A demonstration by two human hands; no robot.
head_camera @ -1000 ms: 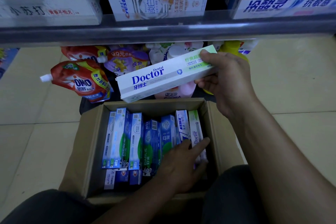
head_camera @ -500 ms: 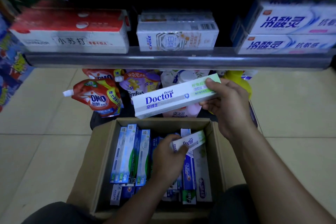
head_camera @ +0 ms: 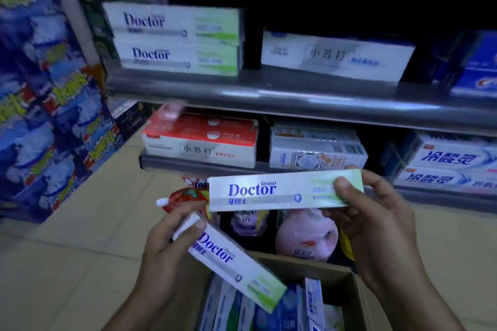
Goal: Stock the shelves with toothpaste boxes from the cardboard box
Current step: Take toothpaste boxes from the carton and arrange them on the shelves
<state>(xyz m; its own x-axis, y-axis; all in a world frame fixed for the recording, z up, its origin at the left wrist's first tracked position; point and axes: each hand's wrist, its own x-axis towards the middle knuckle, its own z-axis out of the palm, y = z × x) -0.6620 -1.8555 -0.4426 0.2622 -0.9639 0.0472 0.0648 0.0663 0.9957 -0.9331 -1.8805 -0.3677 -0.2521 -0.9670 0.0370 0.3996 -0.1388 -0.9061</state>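
The right hand (head_camera: 376, 226) grips a Doctor toothpaste box (head_camera: 269, 191) by its green end, the box level and reaching left from the grip. The left hand (head_camera: 166, 247) grasps a second Doctor box (head_camera: 231, 260) by its white end; it slants down and rightward from that grip, over the open cardboard box (head_camera: 330, 277) beneath both hands. Two stacked Doctor boxes (head_camera: 177, 37) sit on the shelf (head_camera: 269, 94) above the left hand

The upper shelf (head_camera: 269, 90) has open dark room above the stacked Doctor boxes (head_camera: 174, 37) and above the low white box (head_camera: 336, 58). Only a narrow gap parts those two. Blue boxes (head_camera: 478, 67) close the right end. The lower shelf (head_camera: 204, 166) is packed close under the upper shelf's lip. Blue packs (head_camera: 40, 88) wall off the left.
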